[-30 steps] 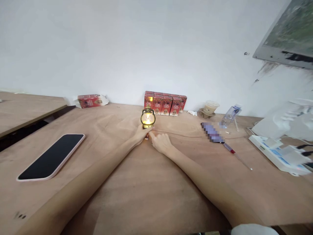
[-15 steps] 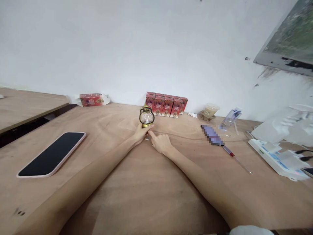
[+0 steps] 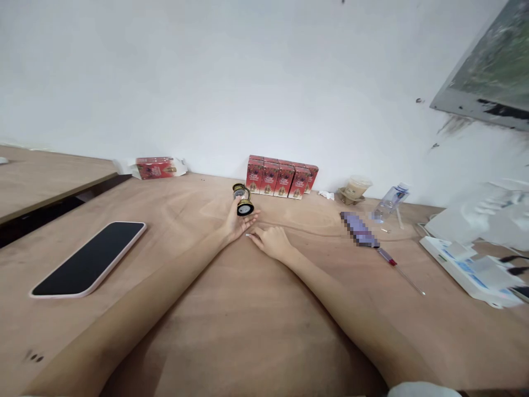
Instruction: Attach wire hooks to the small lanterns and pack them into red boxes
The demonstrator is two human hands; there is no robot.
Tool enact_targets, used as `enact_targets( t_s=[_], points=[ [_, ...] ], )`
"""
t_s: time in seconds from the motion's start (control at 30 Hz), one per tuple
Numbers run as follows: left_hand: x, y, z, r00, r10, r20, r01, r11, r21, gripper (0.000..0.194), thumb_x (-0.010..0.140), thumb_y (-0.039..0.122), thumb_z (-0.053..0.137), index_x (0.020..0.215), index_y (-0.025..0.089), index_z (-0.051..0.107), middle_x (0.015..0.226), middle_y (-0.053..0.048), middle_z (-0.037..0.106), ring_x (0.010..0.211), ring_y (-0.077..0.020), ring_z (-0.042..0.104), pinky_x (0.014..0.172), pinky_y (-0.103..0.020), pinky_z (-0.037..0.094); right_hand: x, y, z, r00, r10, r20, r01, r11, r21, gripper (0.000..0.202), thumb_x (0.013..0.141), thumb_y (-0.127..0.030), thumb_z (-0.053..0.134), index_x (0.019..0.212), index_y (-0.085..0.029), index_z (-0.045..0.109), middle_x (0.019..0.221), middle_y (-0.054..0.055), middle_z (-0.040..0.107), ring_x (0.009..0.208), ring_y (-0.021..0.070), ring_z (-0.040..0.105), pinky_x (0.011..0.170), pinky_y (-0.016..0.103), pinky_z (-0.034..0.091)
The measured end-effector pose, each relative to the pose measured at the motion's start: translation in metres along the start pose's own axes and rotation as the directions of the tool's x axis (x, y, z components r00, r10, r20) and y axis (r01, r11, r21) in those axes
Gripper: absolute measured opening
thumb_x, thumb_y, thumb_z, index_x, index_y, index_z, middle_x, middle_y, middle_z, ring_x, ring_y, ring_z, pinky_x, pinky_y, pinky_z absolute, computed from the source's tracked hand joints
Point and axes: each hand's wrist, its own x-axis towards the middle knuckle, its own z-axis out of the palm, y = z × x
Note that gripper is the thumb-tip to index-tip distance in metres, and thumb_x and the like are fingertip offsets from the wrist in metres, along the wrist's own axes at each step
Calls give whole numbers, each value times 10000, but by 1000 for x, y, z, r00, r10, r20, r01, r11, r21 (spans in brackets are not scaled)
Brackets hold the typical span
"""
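A small black-and-gold lantern [image 3: 243,201] with a clear middle is in my left hand [image 3: 236,225]. It is tipped so that its round base, with a pale centre, faces me. My left thumb presses on it, and the other fingers lie behind and below it, partly spread. My right hand [image 3: 273,241] rests low over the table, just right of the left hand, its fingers curled together. At its fingertips is a tiny white piece [image 3: 248,235]; whether it is pinched or lying on the wood I cannot tell.
Several red printed boxes [image 3: 281,179] stand by the wall, with an opened red box [image 3: 157,168] further left. A phone [image 3: 88,259] lies at left. To the right are a drink cup [image 3: 356,187], a clear bottle [image 3: 390,201], a screwdriver [image 3: 399,267] and a power strip [image 3: 463,270].
The lantern has gone from upright to tilted, its base now turned toward me. My left fingers have opened out below it. My right index finger has left the lantern and dropped to the white piece.
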Motion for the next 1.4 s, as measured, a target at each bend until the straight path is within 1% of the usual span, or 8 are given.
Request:
enact_targets(
  t_s=[0.27, 0.4, 0.6, 0.8, 0.97, 1.17, 1.27, 1.4],
  points=[
    [-1, -1, 2, 999, -35, 14, 35, 999, 14, 482, 904, 526, 353, 775, 127, 590, 662, -88, 671, 530, -111, 588, 528, -182, 496, 2, 6, 1, 1000, 10, 0, -10, 997, 74, 329, 957, -394, 374, 1046, -226, 643, 947, 69, 728, 855, 198, 674, 690, 253, 401],
    [-1, -2, 2, 999, -26, 20, 26, 1000, 14, 505, 897, 550, 347, 753, 128, 582, 689, -103, 674, 546, -110, 595, 545, -180, 499, 2, 5, 1, 1000, 5, -1, -5, 995, 96, 299, 953, -378, 398, 1057, -228, 635, 969, 65, 726, 866, 193, 674, 687, 247, 396],
    [0, -3, 0, 999, -17, 36, 16, 999, 38, 507, 886, 557, 367, 756, 122, 591, 737, -124, 687, 560, -109, 595, 581, -187, 497, 2, 5, 1, 1000, 13, -15, -12, 993, 120, 350, 939, -456, 400, 1046, -221, 636, 941, 63, 728, 870, 200, 676, 696, 250, 401],
    [1, -5, 0, 999, -11, 37, 8, 996, 83, 487, 879, 546, 398, 755, 122, 604, 751, -127, 697, 554, -116, 591, 585, -201, 490, 2, 4, -2, 1000, 26, 14, -27, 992, 124, 292, 947, -390, 408, 1037, -216, 625, 943, 46, 723, 877, 182, 670, 706, 245, 414],
    [-1, -6, 2, 999, -8, 34, 4, 994, 112, 451, 886, 504, 414, 736, 124, 605, 752, -128, 701, 567, -122, 597, 603, -209, 492, 2, 2, -2, 999, 36, 27, -38, 995, 87, 299, 958, -352, 370, 1074, -195, 596, 1024, 91, 705, 928, 214, 664, 750, 279, 433],
    [0, -6, 2, 1000, -7, 29, 4, 992, 126, 463, 880, 535, 408, 708, 142, 582, 711, -104, 685, 555, -121, 597, 569, -203, 490, 2, 0, -1, 995, 89, 43, -92, 993, 75, 320, 968, -331, 313, 1122, -148, 526, 979, 137, 705, 894, 263, 674, 730, 321, 449],
    [2, -7, 1, 999, 1, 40, -7, 991, 135, 452, 882, 523, 415, 712, 140, 586, 726, -103, 686, 568, -125, 603, 581, -207, 497, 2, 0, -2, 990, 131, 47, -134, 987, 90, 329, 978, -315, 267, 1152, -125, 471, 963, 148, 704, 864, 261, 679, 711, 321, 446],
    [5, -8, -1, 999, 24, 49, -31, 988, 150, 442, 873, 526, 434, 725, 139, 589, 741, -111, 692, 597, -138, 618, 627, -233, 512, 3, 2, -1, 984, 173, 44, -177, 976, 126, 280, 981, -274, 249, 1152, -151, 432, 990, 118, 697, 888, 245, 672, 716, 309, 432]
  ],
)
